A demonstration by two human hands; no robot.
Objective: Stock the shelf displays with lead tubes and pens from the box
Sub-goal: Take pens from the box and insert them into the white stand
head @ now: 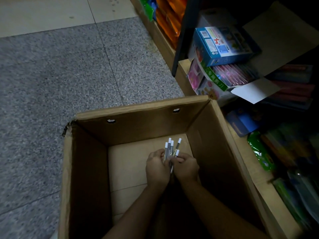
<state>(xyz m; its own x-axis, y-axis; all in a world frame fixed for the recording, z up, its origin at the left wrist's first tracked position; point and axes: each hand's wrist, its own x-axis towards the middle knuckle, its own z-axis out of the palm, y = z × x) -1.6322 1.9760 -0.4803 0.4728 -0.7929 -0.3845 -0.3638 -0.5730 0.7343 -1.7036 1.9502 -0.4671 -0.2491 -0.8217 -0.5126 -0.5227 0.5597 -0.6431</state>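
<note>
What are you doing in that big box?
A person is reaching both arms down into a big open cardboard box on the floor. The left hand and the right hand together hold a small bunch of pens with white caps, gathered just above the box bottom. The rest of the box bottom that shows looks bare. To the right are the shelves, packed with colourful boxes and packets. The pens have not reached a shelf yet.

Cardboard box (89, 169) on speckled floor (51, 75)
</note>
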